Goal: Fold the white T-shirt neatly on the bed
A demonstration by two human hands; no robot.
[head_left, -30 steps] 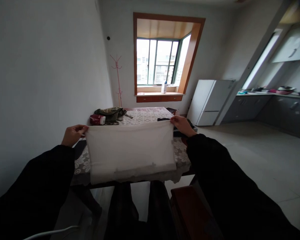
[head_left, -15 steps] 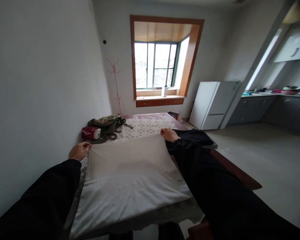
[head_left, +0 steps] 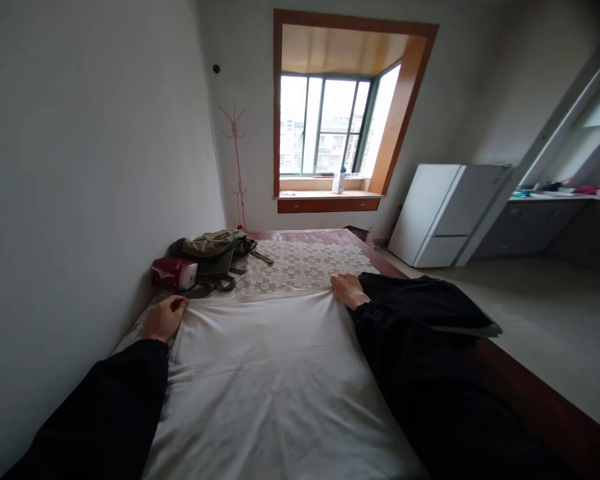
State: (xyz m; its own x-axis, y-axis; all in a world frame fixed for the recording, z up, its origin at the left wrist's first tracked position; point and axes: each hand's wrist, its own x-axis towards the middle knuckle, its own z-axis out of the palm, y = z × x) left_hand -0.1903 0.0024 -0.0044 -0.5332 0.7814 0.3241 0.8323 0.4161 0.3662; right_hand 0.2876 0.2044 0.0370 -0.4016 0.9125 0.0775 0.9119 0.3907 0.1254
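A white cloth is stretched over the table, with soft creases running down toward me. Its far left corner is pinched in my left hand, thumb and fingers closed. My right hand grips the far right corner, its fingers curled over the edge. The cloth's far edge is pulled fairly straight between them. Beyond it the patterned lace table cover shows. Dark folded fabric lies just right of my right hand, partly hidden by my sleeve. The cloth's near end runs out of view.
A red tissue pack and an olive-green backpack lie on the table's left, near the wall. The reddish wooden table edge runs along the right. Farther off stand a pink coat rack and a white fridge.
Both hands, still holding the corners, have lowered the cloth's far edge toward the table. My view has shifted, with more of the dark fabric now showing on the right.
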